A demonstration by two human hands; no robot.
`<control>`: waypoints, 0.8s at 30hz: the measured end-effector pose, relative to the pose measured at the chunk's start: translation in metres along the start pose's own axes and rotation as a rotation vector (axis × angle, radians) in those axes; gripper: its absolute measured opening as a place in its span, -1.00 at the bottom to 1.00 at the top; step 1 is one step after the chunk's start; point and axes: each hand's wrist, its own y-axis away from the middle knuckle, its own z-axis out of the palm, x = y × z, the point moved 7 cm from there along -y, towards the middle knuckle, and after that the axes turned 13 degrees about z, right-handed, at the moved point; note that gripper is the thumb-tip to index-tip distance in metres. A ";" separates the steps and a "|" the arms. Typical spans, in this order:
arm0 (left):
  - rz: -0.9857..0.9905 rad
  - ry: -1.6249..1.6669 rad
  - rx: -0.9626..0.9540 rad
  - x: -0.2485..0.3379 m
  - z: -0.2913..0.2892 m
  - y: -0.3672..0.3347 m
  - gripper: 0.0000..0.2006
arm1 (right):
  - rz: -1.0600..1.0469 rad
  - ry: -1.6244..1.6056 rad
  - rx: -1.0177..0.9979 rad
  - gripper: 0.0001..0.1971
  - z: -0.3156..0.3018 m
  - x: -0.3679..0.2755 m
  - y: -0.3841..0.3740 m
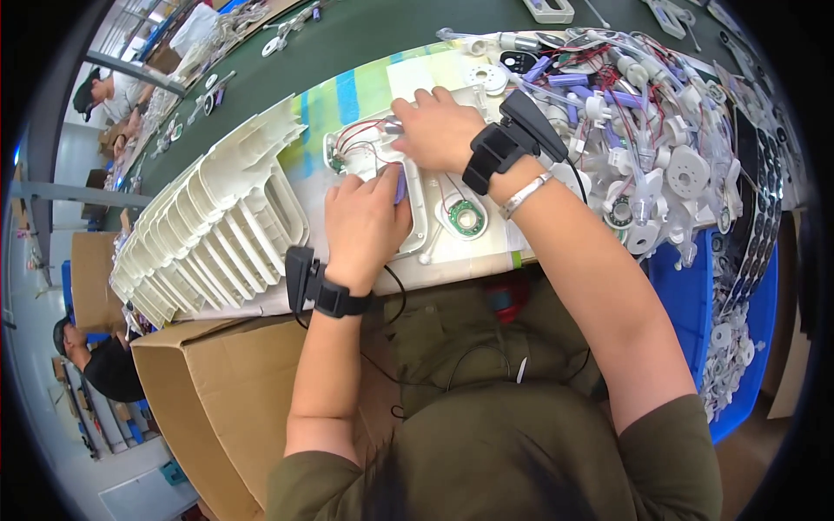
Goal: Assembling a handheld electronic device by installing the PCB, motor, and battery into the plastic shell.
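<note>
A white elongated plastic housing [419,208] lies open on the work surface in front of me. My left hand [363,221] reaches over its near part, closed with fingers on a purple cylindrical battery [400,187]. At the far part of the housing, my right hand [439,130] has a small silver cylinder [393,128], which looks like a motor, between thumb and index finger. Red wires [358,130] run from there to a small green circuit board [336,160] in the housing's left end. Beside the housing rests a ring-shaped green circuit board [466,218] on a white part.
Nested white shells [217,221] stand at the left. A large heap of motors, batteries and white parts [634,130] covers the right. An open cardboard box [226,391] and a blue bin [682,295] sit below the table edge. Beyond runs a green conveyor belt [365,39]. Two people work at far left.
</note>
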 end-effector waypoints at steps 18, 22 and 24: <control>-0.754 1.238 0.528 -0.049 -0.001 0.045 -0.69 | -0.524 -0.156 0.062 -0.63 -0.014 -0.067 0.017; -0.753 1.275 0.587 -0.048 -0.001 0.048 -0.69 | -0.562 -0.053 -0.089 -0.82 0.004 -0.077 0.005; -0.681 0.932 0.530 -0.047 -0.012 0.050 -0.70 | -0.551 0.031 -0.026 -0.94 -0.001 -0.076 0.003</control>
